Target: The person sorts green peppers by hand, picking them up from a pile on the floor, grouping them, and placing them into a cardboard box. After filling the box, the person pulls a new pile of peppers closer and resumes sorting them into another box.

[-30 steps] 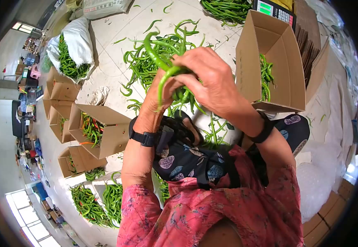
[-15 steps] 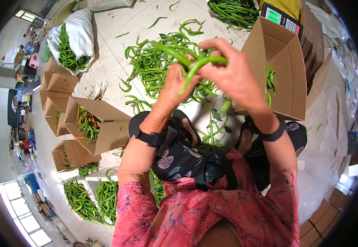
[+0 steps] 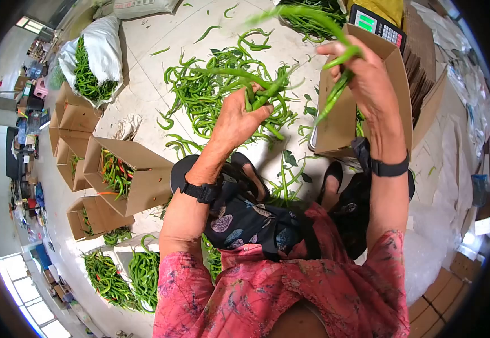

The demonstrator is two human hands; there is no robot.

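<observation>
Blurred green peppers (image 3: 337,94) are dangling at upper right, the right hand (image 3: 370,73) holding them in its curled grip; at centre the left hand's (image 3: 237,119) closed grip is clasping a partly hidden bunch (image 3: 274,92). The right hand is covering part of a carton (image 3: 333,115) containing peppers (image 3: 360,122); upper left, a white sack (image 3: 103,48) is bulging with others (image 3: 87,74). A pile (image 3: 197,107) is lying on pale floor tiles (image 3: 148,84).

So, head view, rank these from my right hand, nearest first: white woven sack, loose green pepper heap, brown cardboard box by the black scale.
1. Brown cardboard box: overlapped by your right hand.
2. Loose green pepper heap: to that hand's left.
3. White woven sack: far left.
</observation>
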